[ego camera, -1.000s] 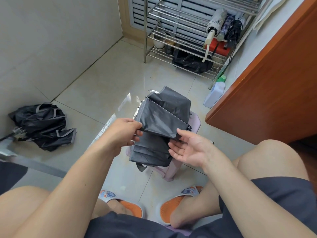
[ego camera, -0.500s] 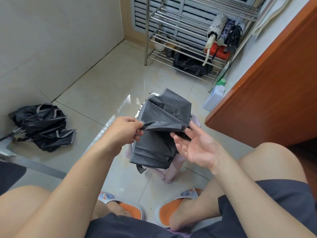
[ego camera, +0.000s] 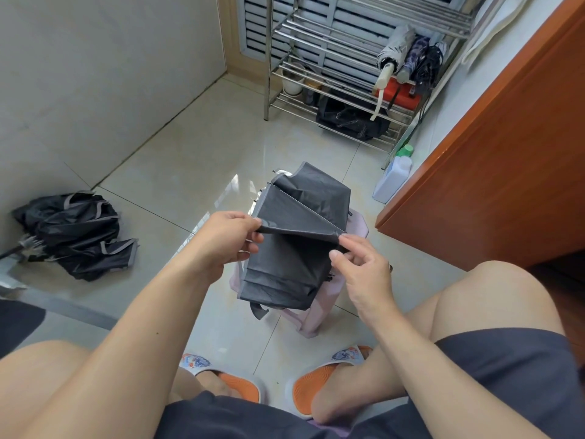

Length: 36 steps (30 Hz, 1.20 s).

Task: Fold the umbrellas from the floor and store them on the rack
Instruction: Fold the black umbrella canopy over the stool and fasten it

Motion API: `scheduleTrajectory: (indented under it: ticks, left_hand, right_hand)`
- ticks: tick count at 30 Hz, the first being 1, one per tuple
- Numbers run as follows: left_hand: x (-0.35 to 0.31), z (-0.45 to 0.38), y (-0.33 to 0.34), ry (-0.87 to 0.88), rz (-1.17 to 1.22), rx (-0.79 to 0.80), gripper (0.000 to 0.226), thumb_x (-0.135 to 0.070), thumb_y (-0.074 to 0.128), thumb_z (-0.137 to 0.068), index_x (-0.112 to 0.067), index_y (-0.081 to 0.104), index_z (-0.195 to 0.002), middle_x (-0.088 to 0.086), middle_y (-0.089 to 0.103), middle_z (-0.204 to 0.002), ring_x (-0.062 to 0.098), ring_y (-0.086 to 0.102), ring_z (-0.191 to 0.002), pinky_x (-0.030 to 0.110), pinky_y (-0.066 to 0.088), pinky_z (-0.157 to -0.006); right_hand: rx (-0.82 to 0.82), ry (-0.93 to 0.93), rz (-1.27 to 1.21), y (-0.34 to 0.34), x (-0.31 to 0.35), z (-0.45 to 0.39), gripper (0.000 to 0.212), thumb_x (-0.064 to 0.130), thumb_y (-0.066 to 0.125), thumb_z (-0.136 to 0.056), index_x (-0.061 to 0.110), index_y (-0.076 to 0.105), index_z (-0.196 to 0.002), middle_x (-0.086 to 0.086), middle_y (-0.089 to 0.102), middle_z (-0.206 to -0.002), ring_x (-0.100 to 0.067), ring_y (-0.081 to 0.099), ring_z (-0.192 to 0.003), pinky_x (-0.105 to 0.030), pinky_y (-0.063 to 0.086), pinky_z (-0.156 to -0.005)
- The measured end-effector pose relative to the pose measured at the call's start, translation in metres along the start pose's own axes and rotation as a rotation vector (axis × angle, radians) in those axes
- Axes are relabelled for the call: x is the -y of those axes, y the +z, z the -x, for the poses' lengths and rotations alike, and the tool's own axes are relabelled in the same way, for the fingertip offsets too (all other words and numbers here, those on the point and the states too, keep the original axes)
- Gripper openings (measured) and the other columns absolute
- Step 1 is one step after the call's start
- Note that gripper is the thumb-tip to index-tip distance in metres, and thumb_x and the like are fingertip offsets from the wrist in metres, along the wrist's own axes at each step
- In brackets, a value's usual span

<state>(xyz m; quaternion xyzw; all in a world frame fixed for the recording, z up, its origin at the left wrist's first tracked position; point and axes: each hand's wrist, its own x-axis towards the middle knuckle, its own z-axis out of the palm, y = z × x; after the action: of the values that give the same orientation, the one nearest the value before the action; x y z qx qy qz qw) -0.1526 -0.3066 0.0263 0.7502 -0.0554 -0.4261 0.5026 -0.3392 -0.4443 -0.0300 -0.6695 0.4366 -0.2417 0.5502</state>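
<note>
Seated, looking down. My left hand (ego camera: 229, 237) pinches one end of a fold in the grey umbrella (ego camera: 297, 245); my right hand (ego camera: 361, 267) pinches the other end between thumb and forefinger. The umbrella lies on a pink stool (ego camera: 319, 308). A black umbrella (ego camera: 76, 232) sits crumpled on the floor (ego camera: 177, 172) by the left wall. The metal rack (ego camera: 332, 55) holds three folded umbrellas (ego camera: 408, 55). A white bottle (ego camera: 392, 175) stands beside the rack.

Left hand (ego camera: 226, 240), right hand (ego camera: 361, 267): pinching grips.
</note>
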Motion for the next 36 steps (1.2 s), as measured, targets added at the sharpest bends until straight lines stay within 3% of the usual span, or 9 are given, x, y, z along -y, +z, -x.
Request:
scheduleTrajectory:
  ticks: [6,10,13,17,20,24,29,33,36]
  left_hand:
    - [0.000,-0.001,-0.004,0.007,-0.005,0.001,0.011,-0.019,0.059,-0.102,-0.013,0.065,-0.095,0.001,0.065,-0.073,0.015,0.057,-0.059,0.027,0.048,-0.065]
    - [0.001,-0.001,-0.003,0.002,-0.031,0.015,0.013,-0.019,0.058,-0.102,-0.015,0.065,-0.091,0.001,0.065,-0.073,0.015,0.057,-0.060,0.028,0.046,-0.066]
    - [0.002,-0.001,-0.004,-0.002,-0.076,0.012,0.014,-0.020,0.058,-0.101,-0.015,0.066,-0.091,0.000,0.064,-0.071,0.016,0.056,-0.062,0.028,0.044,-0.064]
    - [0.002,-0.002,-0.003,-0.005,-0.108,0.007,0.013,-0.021,0.059,-0.100,-0.015,0.066,-0.091,0.000,0.063,-0.071,0.016,0.056,-0.063,0.027,0.042,-0.062]
    - [0.004,-0.001,-0.004,-0.020,-0.146,0.011,0.014,-0.022,0.058,-0.100,-0.015,0.065,-0.089,0.000,0.063,-0.072,0.018,0.056,-0.066,0.028,0.042,-0.062]
    - [0.011,-0.004,-0.004,-0.026,-0.187,-0.055,0.019,-0.027,0.060,-0.097,-0.013,0.067,-0.087,0.003,0.068,-0.079,0.019,0.059,-0.069,0.029,0.045,-0.065]
    - [0.032,-0.016,0.005,-0.038,-0.213,-0.155,0.016,-0.012,0.070,-0.090,-0.011,0.062,-0.077,0.011,0.066,-0.073,0.024,0.060,-0.067,0.029,0.048,-0.065]
    - [0.053,-0.027,0.005,-0.097,-0.233,-0.176,0.026,0.003,0.068,-0.085,-0.014,0.052,-0.074,0.013,0.063,-0.068,0.023,0.059,-0.058,0.029,0.046,-0.060]
    - [0.059,-0.032,0.007,-0.090,-0.257,-0.179,0.028,0.002,0.068,-0.087,-0.015,0.049,-0.075,0.014,0.062,-0.069,0.023,0.057,-0.058,0.026,0.042,-0.055]
  right_hand:
    - [0.071,0.064,-0.116,-0.006,0.002,-0.007,0.040,-0.006,0.064,-0.093,0.011,0.068,-0.129,-0.009,0.066,-0.084,-0.009,0.062,-0.062,-0.019,0.058,-0.071]
    - [0.027,0.106,-0.251,-0.007,0.003,-0.005,0.040,0.000,0.065,-0.095,0.016,0.060,-0.131,-0.012,0.071,-0.090,-0.018,0.069,-0.068,-0.031,0.062,-0.072]
    - [-0.037,0.309,-0.444,-0.003,0.007,-0.003,0.019,0.016,0.067,-0.097,0.010,0.060,-0.114,-0.014,0.069,-0.099,-0.019,0.067,-0.066,-0.034,0.058,-0.068]
    - [0.074,0.642,-0.616,0.004,0.016,-0.004,0.028,0.033,0.075,-0.091,0.013,0.066,-0.109,-0.003,0.062,-0.088,-0.016,0.058,-0.069,-0.029,0.056,-0.065]
    - [0.144,0.783,-0.640,0.006,0.019,-0.004,0.018,0.023,0.076,-0.090,0.012,0.065,-0.100,-0.006,0.062,-0.081,-0.018,0.063,-0.068,-0.030,0.059,-0.063]
    - [0.085,0.770,-0.618,0.011,0.010,0.000,0.005,-0.001,0.067,-0.093,0.003,0.064,-0.094,-0.009,0.067,-0.079,-0.018,0.068,-0.069,-0.027,0.061,-0.061]
    - [0.041,0.721,-0.430,0.025,-0.008,0.001,0.025,-0.014,0.064,-0.090,0.002,0.051,-0.104,-0.016,0.064,-0.085,-0.022,0.069,-0.069,-0.031,0.061,-0.063]
    - [0.166,0.655,0.082,0.017,-0.006,-0.006,0.027,-0.005,0.066,-0.089,0.011,0.048,-0.101,-0.012,0.065,-0.083,-0.020,0.065,-0.060,-0.032,0.058,-0.059]
    - [0.007,0.378,0.432,-0.004,0.010,-0.057,0.016,0.012,0.067,-0.085,0.021,0.056,-0.093,-0.006,0.072,-0.085,-0.022,0.069,-0.078,-0.040,0.058,-0.079]
